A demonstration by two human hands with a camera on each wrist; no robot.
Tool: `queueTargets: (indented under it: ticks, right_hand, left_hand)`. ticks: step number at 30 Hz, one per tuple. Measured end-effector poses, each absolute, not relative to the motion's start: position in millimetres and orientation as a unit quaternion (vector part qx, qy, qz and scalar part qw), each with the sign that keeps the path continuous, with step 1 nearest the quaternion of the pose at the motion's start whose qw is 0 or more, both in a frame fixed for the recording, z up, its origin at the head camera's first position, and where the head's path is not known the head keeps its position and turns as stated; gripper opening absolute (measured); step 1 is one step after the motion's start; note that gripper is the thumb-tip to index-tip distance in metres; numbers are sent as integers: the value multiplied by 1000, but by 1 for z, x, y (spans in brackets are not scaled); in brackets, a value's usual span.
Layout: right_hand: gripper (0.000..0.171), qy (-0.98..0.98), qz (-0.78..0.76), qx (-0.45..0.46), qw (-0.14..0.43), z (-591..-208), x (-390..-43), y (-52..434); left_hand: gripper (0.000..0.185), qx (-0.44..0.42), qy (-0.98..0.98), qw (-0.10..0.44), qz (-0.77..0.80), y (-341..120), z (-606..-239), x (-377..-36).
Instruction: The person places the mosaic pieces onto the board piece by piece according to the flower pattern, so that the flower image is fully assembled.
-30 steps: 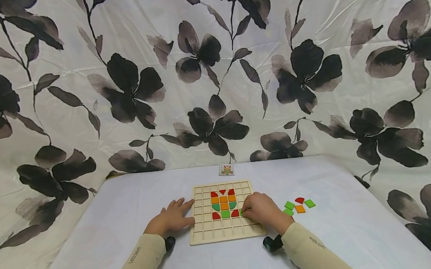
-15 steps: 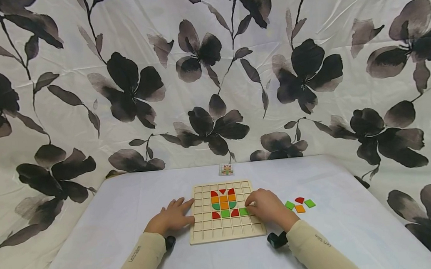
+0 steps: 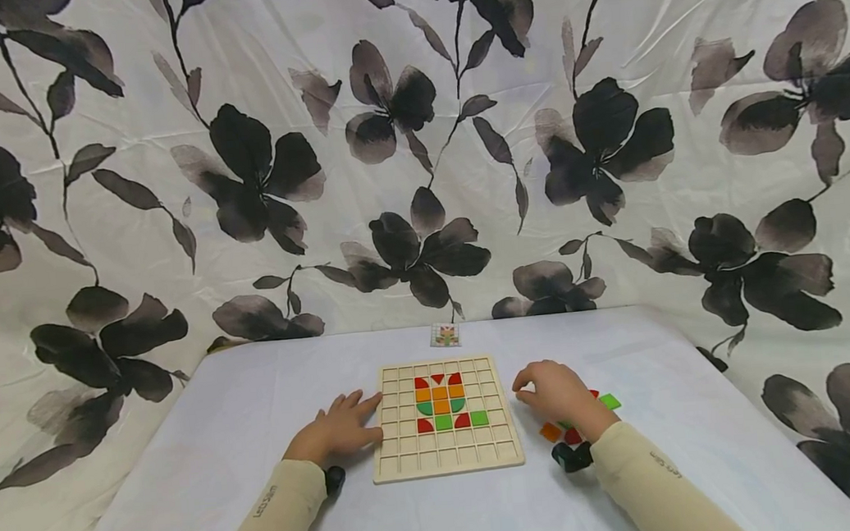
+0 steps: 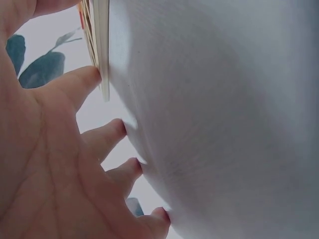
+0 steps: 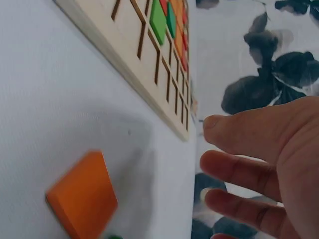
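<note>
White fabric printed with large dark flowers [image 3: 416, 134] fills the upper two thirds of the head view, hanging behind a pale worktop [image 3: 256, 392] that spans the lower part of the frame. At lower centre lies a wooden grid board [image 3: 445, 453], several of its cells filled with red, orange and green tiles [image 3: 442, 400] grouped in its upper middle. The left hand [image 3: 336, 432] rests flat on the worktop at the board's left edge, fingers [image 4: 107, 137] straight and spread, the forefinger touching the board's side; it holds nothing. The right hand [image 3: 560, 396] hovers just right of the board, fingers [image 5: 239, 172] loosely bent and released, gripping nothing, above a scatter of loose tiles. Among those, a green tile [image 3: 610, 401] shows at the hand's right, an orange tile [image 3: 550, 432] and a red tile [image 3: 573, 436] lie just below the wrist; in the right wrist view the orange tile [image 5: 82, 194] sits flat on the worktop, apart from the board's edge. Cream sleeves [image 3: 279, 514] cover both forearms at the bottom of the frame. A small pattern card [image 3: 445, 335] lies at the worktop's far edge, above the board.
</note>
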State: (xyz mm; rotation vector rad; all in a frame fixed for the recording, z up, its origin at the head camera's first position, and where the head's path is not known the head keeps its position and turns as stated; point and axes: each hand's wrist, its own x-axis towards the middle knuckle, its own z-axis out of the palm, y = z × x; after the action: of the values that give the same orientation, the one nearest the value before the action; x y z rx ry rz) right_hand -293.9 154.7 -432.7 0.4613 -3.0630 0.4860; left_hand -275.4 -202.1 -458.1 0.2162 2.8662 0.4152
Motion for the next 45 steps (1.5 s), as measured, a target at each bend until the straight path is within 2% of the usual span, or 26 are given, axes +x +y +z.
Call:
queueTargets:
  ticks: [5, 12, 20, 27, 40, 45]
  right_hand:
    - [16, -981, 155, 117, -26, -429, -297, 172]
    - [14, -986, 140, 88, -38, -427, -301, 196]
    - [17, -989, 115, 47, -86, -424, -297, 206]
    - [22, -991, 88, 35, -92, -424, -292, 206]
    - [10, -991, 89, 40, -90, -427, -294, 200]
    - [17, -993, 87, 41, -73, -430, -296, 196]
  left_hand:
    - [70, 65, 980, 124, 145, -201, -458, -275]
    - [70, 67, 980, 124, 138, -200, -457, -274]
    - [70, 66, 980, 128, 135, -201, -457, -274]
    - [70, 65, 980, 129, 136, -201, -458, -275]
    - [70, 64, 980, 125, 139, -201, -459, -276]
    - [70, 66, 980, 124, 141, -201, -460, -276]
